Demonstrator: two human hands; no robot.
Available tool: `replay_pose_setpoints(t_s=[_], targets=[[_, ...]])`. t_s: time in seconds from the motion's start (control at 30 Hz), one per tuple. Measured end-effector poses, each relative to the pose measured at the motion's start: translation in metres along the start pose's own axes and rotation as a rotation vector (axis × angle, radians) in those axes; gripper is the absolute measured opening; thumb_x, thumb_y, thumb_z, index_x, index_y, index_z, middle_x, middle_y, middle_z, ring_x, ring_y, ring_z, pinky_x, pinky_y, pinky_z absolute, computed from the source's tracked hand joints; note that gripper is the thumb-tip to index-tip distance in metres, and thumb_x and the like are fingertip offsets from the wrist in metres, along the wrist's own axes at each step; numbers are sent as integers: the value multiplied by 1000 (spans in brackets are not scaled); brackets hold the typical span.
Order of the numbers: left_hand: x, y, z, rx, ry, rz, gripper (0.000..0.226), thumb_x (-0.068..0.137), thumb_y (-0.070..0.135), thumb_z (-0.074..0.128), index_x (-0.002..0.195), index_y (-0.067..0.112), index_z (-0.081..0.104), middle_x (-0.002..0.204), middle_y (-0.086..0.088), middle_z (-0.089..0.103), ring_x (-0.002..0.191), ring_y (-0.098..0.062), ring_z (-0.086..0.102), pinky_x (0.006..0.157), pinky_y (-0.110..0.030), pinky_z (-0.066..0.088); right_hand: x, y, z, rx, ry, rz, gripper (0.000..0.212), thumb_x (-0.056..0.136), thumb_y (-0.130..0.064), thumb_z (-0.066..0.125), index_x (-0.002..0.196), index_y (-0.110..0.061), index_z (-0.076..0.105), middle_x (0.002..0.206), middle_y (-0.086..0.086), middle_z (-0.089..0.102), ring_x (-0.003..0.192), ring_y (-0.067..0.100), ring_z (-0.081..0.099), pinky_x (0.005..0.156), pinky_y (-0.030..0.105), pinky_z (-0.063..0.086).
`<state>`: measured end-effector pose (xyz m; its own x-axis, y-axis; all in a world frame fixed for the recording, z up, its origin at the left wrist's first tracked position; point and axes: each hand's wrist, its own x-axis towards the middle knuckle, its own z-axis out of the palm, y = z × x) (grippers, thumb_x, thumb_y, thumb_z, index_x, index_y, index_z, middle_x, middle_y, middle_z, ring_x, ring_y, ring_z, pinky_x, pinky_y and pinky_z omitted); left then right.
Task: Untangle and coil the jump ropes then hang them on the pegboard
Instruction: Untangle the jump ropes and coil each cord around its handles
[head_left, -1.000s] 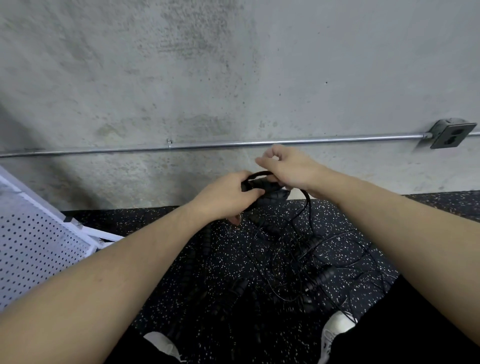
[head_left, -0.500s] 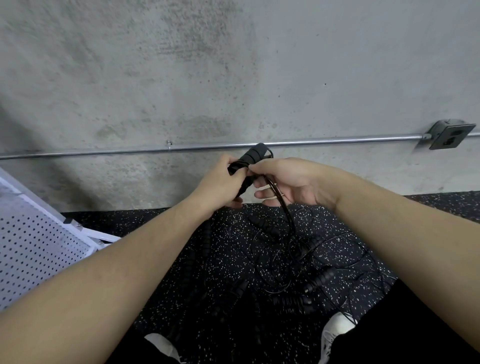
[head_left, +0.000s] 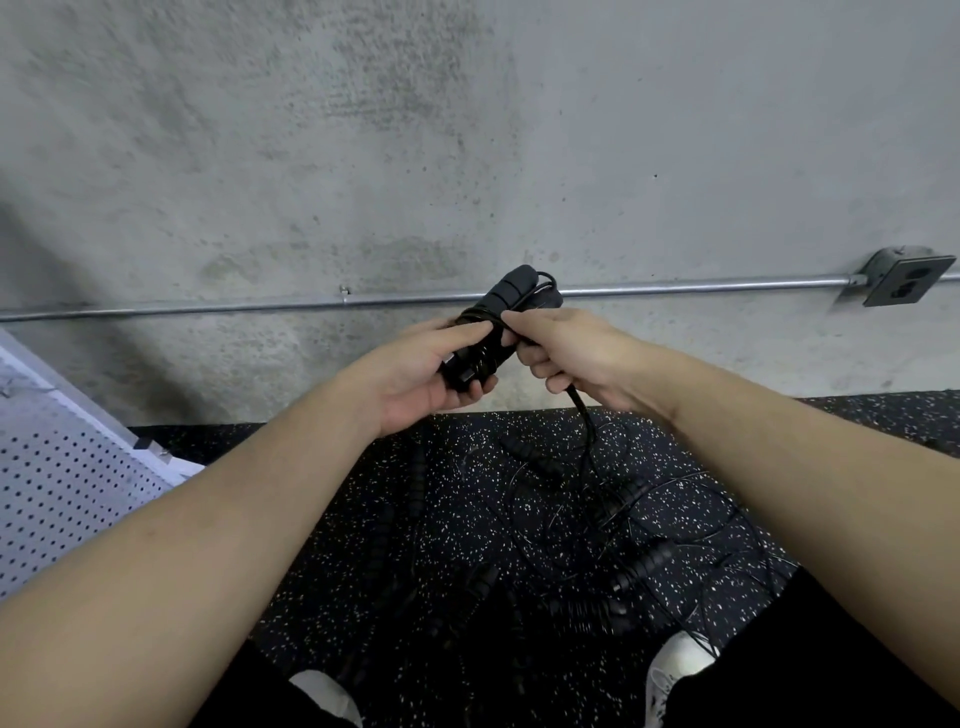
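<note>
My left hand (head_left: 415, 376) grips a pair of black foam jump-rope handles (head_left: 506, 299) held together, pointing up and to the right, with thin black cord wound round them. My right hand (head_left: 563, 348) pinches that cord at the handles; the cord (head_left: 584, 415) runs down from my fist to the floor. Below lies a tangle of more black jump ropes (head_left: 613, 540) with ribbed handles, on the speckled mat between my shoes. The white pegboard (head_left: 57, 483) leans at the left edge.
A concrete wall stands close in front, with a metal conduit (head_left: 260, 304) running across it to an outlet box (head_left: 906, 275) at the right. The black speckled rubber floor (head_left: 363, 519) lies below. My white shoes (head_left: 675, 662) show at the bottom.
Both hands rose from the floor tangle toward the conduit. The handles turned from lying across to pointing up-right, and the cord has been wound round them by my right hand.
</note>
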<state>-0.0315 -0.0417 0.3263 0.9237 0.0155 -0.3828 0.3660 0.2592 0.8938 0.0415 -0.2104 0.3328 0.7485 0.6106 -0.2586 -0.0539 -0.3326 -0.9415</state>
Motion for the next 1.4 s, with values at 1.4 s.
replay_pose_setpoints(t_s=[1.4], targets=[[-19, 24, -17, 37, -195, -140, 38, 84, 38, 63, 112, 13, 66, 90, -15, 67, 57, -23, 57, 33, -16, 38, -3, 19, -33, -407, 21, -25, 37, 77, -50, 79, 79, -14, 71, 63, -1, 47, 62, 14, 39, 52, 23, 34]])
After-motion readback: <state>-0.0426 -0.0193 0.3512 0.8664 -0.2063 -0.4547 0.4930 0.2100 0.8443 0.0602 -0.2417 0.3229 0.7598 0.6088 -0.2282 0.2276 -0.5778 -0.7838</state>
